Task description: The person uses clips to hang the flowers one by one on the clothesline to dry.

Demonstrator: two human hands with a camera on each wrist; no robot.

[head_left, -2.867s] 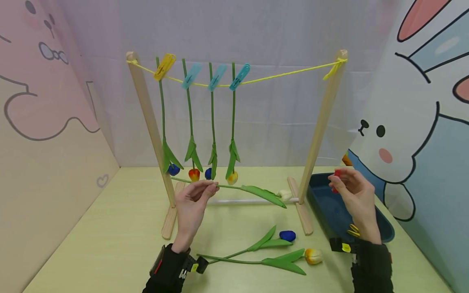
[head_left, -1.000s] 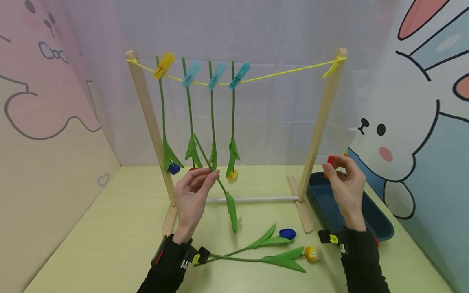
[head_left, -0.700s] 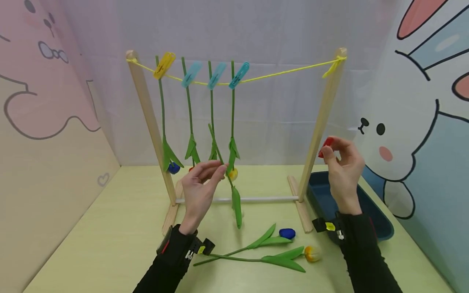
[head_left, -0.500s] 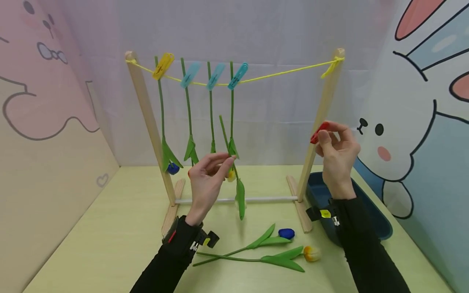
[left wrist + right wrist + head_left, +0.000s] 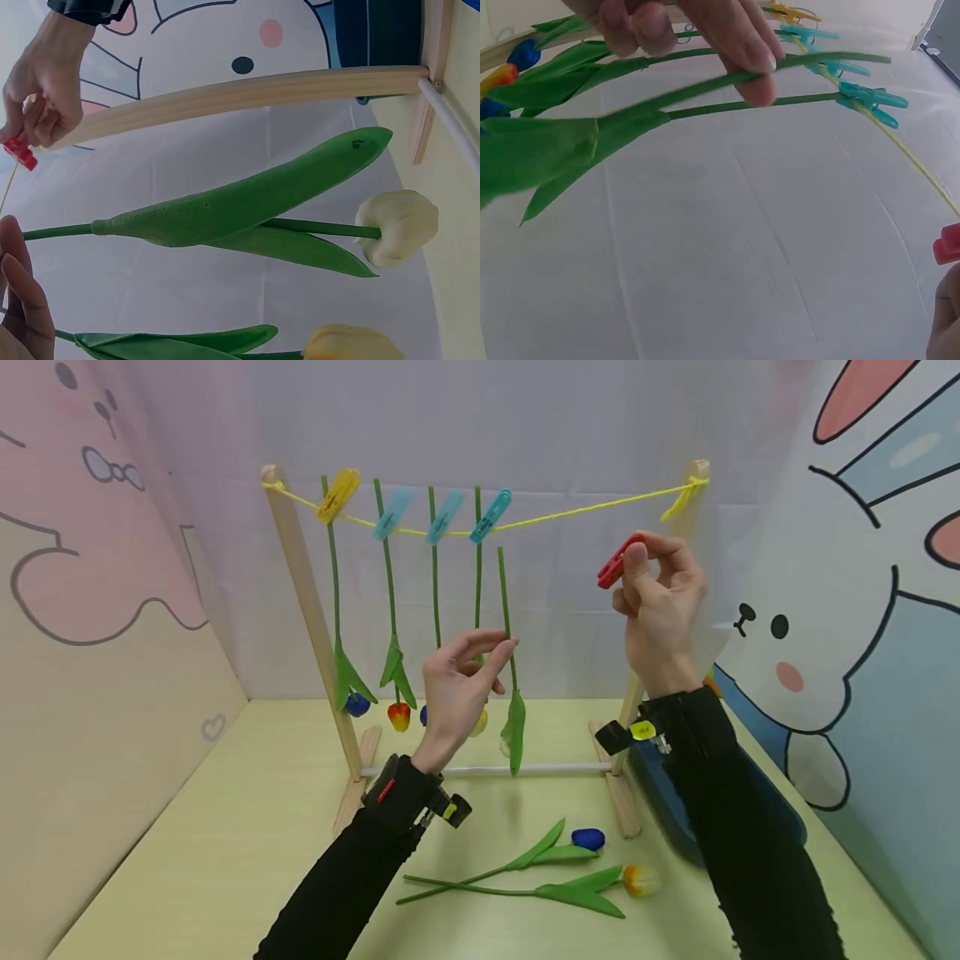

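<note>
My left hand pinches the green stem of a white artificial tulip. The tulip hangs bloom down, its bare stem end pointing up just below the yellow string. To the right, my right hand holds a red clothespin between thumb and fingers, a little below the string. Several tulips hang bloom down on the left half of the string, under a yellow clothespin and blue clothespins. The nearest, a yellow tulip, hangs beside the held one, its bloom partly behind my left hand in the head view.
Wooden posts carry the string, joined low down by a white rod. On the table lie a blue tulip and a yellow-white tulip, stems crossed. A dark blue tray stands right, partly behind my right forearm.
The white tulip, first held sideways, has swung bloom down and risen to the right with my left hand. My right hand has lifted the red clothespin from above the tray, up and left towards the string.
</note>
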